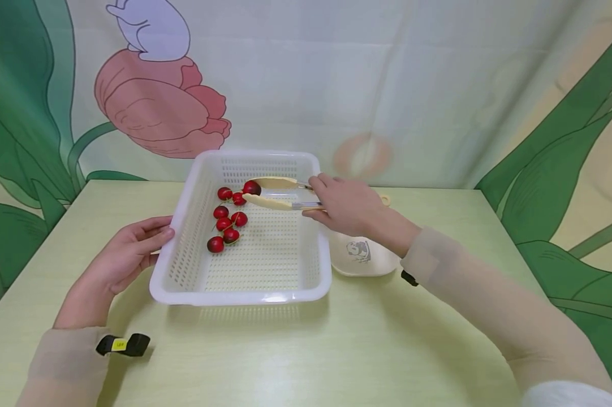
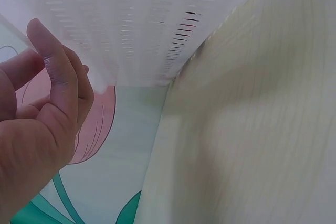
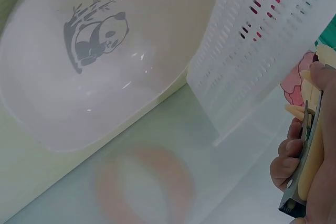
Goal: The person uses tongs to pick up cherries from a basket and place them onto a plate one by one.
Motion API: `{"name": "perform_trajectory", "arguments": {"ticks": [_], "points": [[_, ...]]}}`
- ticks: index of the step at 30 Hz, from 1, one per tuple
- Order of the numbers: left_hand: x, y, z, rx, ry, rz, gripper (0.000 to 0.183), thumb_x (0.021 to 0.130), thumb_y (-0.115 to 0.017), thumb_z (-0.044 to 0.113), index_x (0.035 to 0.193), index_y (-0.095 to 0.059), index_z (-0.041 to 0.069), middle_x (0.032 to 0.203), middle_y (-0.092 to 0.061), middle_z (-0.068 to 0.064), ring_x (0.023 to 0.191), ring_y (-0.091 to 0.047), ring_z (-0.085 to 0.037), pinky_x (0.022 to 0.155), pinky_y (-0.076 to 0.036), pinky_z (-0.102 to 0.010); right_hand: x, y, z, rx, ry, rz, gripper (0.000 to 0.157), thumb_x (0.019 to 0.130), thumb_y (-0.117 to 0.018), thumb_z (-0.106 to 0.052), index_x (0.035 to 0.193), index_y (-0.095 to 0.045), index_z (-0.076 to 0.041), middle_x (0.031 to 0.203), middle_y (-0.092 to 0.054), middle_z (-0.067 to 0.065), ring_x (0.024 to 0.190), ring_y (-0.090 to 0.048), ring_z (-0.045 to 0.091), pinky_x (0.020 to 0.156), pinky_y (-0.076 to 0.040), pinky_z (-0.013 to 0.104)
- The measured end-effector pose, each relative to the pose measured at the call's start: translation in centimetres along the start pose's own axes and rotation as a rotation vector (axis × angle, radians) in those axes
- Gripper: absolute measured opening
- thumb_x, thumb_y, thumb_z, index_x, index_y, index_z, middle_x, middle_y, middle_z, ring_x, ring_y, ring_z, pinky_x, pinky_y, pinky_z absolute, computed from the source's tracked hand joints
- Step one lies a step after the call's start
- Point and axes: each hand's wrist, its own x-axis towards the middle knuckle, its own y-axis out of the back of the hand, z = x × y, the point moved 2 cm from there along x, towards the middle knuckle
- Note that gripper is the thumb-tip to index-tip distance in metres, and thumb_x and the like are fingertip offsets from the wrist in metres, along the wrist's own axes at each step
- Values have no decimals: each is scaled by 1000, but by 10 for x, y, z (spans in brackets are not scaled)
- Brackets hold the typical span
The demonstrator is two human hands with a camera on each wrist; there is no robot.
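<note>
With my right hand (image 1: 348,206) clamped on cream-tipped metal tongs (image 1: 277,203), left hand (image 1: 126,247) pinching the white rectangular plastic basket (image 1: 242,298), I may lose the round red fruit (image 1: 252,187) through uneven squeezing.

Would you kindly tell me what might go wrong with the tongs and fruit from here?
The round fruit at the tips of the tongs might slip out. Other fruit lies close by, so the tongs could nudge it. The left hand touches just one side of the basket, so a bump might shift it.
</note>
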Motion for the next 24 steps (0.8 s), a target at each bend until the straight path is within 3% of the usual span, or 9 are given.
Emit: {"name": "perform_trajectory", "arguments": {"ticks": [5,12,16,24], "points": [[0,0,1,-11,-1,-3,61,105,-62,22,152,-35,-6,119,-66,4,101,-68,-12,84,-59,-27,-11,6,9,77,-17,21,54,103,-56,-51,130,-48,-5,105,-58,3,84,-58,21,61,-51,37],[-1,0,0,-32,-14,-5,49,105,-62,20,145,-44,0,118,-67,4,99,-68,-13,83,-59,-27,-26,14,20,133,-59,56,50,102,-59,-51,124,-51,-7,89,-55,0,75,-57,21,61,-48,37],[0,1,0,-29,-15,-2,50,104,-63,19,146,-44,0,118,-66,4,100,-68,-12,83,-59,-27,-35,17,27,142,-93,78,45,101,-61,-51,118,-50,-10,88,-54,-2,73,-55,19,58,-47,36],[2,1,2,11,-13,0,59,104,-63,19,151,-36,-4,121,-63,3,101,-67,-11,83,-59,-26,-56,17,39,155,-161,99,48,100,-62,-50,127,-52,-12,96,-58,-2,77,-58,19,63,-49,39]]}}
